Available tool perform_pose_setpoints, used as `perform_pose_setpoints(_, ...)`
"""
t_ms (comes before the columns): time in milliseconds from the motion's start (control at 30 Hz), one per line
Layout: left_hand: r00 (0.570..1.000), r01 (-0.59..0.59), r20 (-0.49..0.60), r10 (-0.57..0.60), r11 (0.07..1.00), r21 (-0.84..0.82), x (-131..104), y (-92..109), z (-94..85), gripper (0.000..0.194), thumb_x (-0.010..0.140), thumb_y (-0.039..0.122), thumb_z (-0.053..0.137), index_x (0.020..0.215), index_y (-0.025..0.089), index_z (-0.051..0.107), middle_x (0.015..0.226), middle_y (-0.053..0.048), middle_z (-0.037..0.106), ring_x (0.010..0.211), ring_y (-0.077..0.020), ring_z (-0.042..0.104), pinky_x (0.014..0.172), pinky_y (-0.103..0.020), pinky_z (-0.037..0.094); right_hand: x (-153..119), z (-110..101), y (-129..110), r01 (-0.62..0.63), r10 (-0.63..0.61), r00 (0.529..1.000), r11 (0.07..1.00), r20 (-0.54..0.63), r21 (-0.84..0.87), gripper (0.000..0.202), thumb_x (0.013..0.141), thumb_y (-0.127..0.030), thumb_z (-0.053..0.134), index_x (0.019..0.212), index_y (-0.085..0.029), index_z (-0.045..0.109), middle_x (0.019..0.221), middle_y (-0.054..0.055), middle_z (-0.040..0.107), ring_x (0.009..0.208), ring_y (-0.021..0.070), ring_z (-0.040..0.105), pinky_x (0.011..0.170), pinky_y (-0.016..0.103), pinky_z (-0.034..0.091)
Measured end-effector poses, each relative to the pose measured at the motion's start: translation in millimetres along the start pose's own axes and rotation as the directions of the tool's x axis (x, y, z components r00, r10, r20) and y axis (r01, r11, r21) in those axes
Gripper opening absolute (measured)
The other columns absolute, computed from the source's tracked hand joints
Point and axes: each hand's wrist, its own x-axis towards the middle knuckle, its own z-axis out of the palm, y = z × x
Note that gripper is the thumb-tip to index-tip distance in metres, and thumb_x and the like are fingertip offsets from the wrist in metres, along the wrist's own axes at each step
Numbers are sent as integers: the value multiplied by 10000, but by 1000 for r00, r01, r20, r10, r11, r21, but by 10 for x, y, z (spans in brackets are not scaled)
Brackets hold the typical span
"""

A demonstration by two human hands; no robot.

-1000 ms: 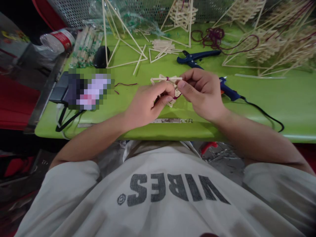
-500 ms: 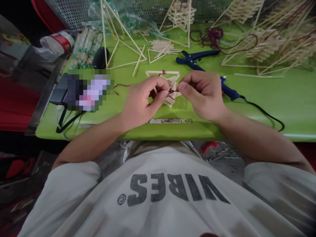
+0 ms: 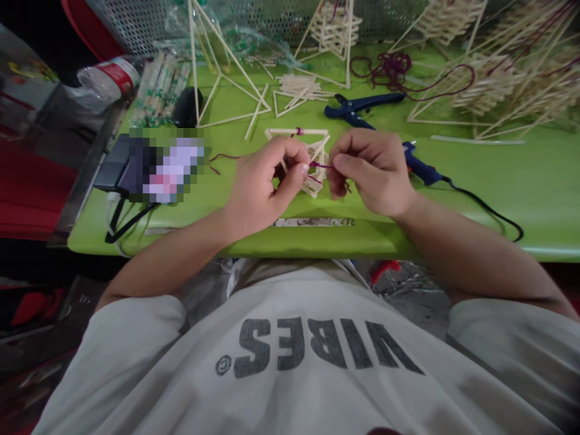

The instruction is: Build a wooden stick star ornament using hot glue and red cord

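Between my two hands runs a short stretch of dark purple string (image 3: 321, 165). My left hand (image 3: 267, 181) pinches it between thumb and forefinger, where a small knot or loop shows at the fingertips. My right hand (image 3: 374, 172) grips the string a little to the right, fingers curled, with a loose tail below them. Under and behind the hands sits a small frame of pale wooden sticks (image 3: 312, 132), partly hidden by my left hand. A purple knot is tied around its top stick. Another purple strand emerges left of my left hand.
Blue cutters (image 3: 353, 109) and a blue glue gun (image 3: 421, 166) with a black cord lie to the right. Stick frames (image 3: 484, 78) and tangled purple string (image 3: 389, 67) stand behind. A phone (image 3: 174, 169), a bottle (image 3: 109, 78) and bundled sticks (image 3: 158, 87) are at left.
My right hand has shifted slightly right and turned, so the string between the hands is longer and a tail shows under its fingers. My left hand stays almost in place.
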Motion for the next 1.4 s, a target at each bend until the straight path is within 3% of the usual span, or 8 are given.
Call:
perform_pose_setpoints(133,1000,9,5,-9,1000,-19,5,22,14,363,1298,549,558,1128,255,689,845,28,713,660,-97,674,680,-248,586,-30,65,-70,-114,107,991,990,79,82,366,996,-496,1031,979,-190,829,808,49,823,536,144,639,444,301,454)
perform_pose_setpoints(333,1000,22,9,-22,1000,-11,-8,57,13,328,1292,503,580,1133,257,728,880,18,735,686,-108,687,699,-265,606,-48,108,-82,27,-27,1000,998,-4,-59,340,978,-449,1064,879,-194,862,735,23,728,618,115,517,531,286,365)
perform_pose_setpoints(500,1000,-14,-9,13,999,-48,5,66,29,243,1275,415,610,1127,255,718,868,28,735,670,-95,674,669,-245,578,-30,91,-60,30,-32,999,993,-18,-116,342,1000,-479,1047,911,-186,893,726,9,690,608,97,431,530,291,303)
perform_pose_setpoints(633,1000,-22,-17,21,998,-51,7,56,35,189,1263,377,628,1147,262,722,862,32,725,656,-95,652,650,-247,561,-15,85,-59,15,-12,1000,995,26,-99,370,972,-476,1073,907,-181,861,706,-1,664,603,94,481,514,271,346)
perform_pose_setpoints(800,999,-31,-12,31,1000,-3,-17,48,32,222,1278,400,599,1159,265,728,861,32,714,629,-95,625,627,-257,554,-31,116,-53,-120,108,985,989,137,81,334,1018,-447,1015,939,-184,825,761,39,767,573,133,630,498,279,466)
perform_pose_setpoints(933,999,-46,-6,46,995,88,-32,57,20,299,1290,443,557,1138,262,740,895,18,743,640,-96,637,637,-261,574,-43,139,-84,-59,56,997,997,55,41,345,980,-405,1045,844,-187,815,680,-3,675,561,90,467,485,271,305)
perform_pose_setpoints(1100,998,-56,1,57,990,127,-31,56,0,312,1291,447,543,1141,263,745,899,18,746,646,-95,637,638,-258,575,-50,116,-106,-13,13,1000,996,-1,-88,343,966,-419,1064,840,-184,849,670,-13,617,614,96,391,542,296,236)
perform_pose_setpoints(1400,1000,-25,-5,26,990,139,-69,37,16,336,1282,502,538,1163,271,751,920,-2,746,672,-115,660,674,-285,611,-52,162,-83,15,-19,999,993,-33,-117,386,926,-513,1104,856,-203,884,710,-9,658,634,105,385,562,310,290)
